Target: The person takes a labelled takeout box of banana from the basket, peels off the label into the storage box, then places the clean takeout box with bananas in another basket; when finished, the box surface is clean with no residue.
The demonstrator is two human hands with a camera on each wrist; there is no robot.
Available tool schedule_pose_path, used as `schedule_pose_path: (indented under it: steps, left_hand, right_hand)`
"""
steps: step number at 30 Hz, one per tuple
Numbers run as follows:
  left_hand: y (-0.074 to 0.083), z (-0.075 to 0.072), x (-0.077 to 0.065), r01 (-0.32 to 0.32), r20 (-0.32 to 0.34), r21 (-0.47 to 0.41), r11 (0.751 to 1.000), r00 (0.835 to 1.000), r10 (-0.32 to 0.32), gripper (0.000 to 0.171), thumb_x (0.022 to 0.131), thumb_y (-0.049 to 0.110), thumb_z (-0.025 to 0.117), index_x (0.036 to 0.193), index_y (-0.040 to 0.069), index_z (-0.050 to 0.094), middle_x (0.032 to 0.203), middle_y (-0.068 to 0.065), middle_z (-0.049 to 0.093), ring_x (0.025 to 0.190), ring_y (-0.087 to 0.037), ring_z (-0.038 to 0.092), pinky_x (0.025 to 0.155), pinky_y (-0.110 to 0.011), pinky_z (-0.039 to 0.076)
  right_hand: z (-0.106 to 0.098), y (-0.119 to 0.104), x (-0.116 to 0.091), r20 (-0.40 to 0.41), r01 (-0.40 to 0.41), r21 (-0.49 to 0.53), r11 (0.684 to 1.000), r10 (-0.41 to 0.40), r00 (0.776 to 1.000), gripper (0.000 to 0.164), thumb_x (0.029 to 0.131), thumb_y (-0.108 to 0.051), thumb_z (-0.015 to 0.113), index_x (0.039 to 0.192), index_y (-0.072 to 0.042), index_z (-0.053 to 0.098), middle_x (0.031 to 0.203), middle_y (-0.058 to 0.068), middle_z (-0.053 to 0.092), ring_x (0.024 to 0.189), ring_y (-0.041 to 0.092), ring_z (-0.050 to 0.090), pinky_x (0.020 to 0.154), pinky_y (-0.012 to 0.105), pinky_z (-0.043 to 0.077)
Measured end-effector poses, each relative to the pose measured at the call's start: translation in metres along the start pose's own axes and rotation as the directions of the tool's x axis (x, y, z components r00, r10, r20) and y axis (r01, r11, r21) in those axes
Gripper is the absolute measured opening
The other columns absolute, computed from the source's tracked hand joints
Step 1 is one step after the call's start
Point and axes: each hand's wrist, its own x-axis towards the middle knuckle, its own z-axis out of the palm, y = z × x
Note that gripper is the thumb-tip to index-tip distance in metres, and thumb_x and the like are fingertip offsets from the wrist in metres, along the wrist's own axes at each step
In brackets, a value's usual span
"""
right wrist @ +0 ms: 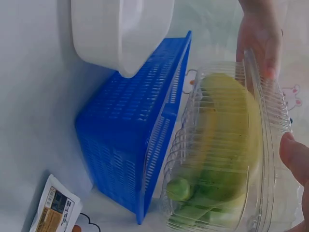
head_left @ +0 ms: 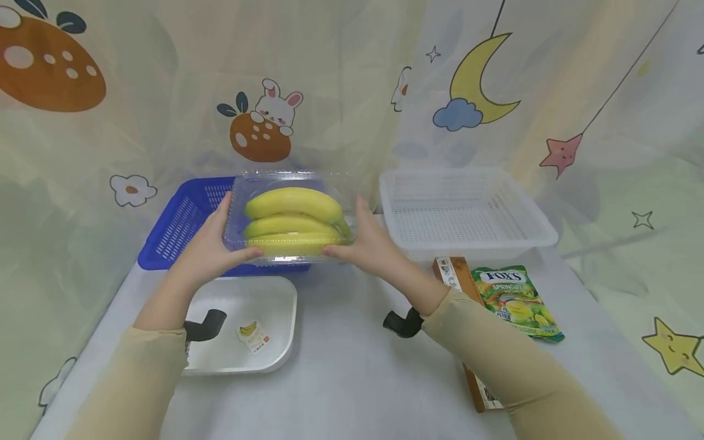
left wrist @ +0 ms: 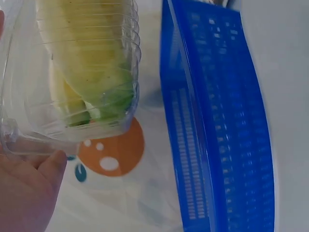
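Both hands hold a clear plastic clamshell container point(head_left: 236, 227) up in the air, one at each end. Several yellow bananas point(head_left: 294, 208) lie inside it, and their greenish tips show in the right wrist view. My left hand point(head_left: 208, 247) grips the left end, its thumb along the near edge. At the other end my right hand point(head_left: 376, 245) grips the container the same way. Behind and below the container is a blue perforated basket point(head_left: 181, 223), partly covered by it in the head view. The wrist views show a gap between container and basket.
Nearer me on the left stands a white tray point(head_left: 283, 318) with a small banana-picture label point(head_left: 253, 337) in it. A white perforated basket point(head_left: 467, 245) is at the back right. A brown box point(head_left: 458, 274) and a green Fox's candy bag point(head_left: 517, 301) lie by the right forearm.
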Motion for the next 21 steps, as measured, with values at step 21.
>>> schedule_pose_path:
  steps: [21]
  left_hand:
    - [-0.064,-0.035,0.048,0.081,0.118,0.071,0.994,0.989,-0.089,0.113,0.075,0.056,0.064,0.142,0.023,-0.021,0.153,-0.014,-0.008,0.137,-0.044,0.001,0.101,-0.068,0.013]
  right_hand:
    - [0.056,-0.01,0.084,0.048,-0.02,-0.021,1.0,0.02,0.999,0.116,0.071,-0.044,0.073,0.145,-0.003,-0.006,0.154,0.012,-0.003,0.142,0.021,-0.001,0.115,0.033,0.009]
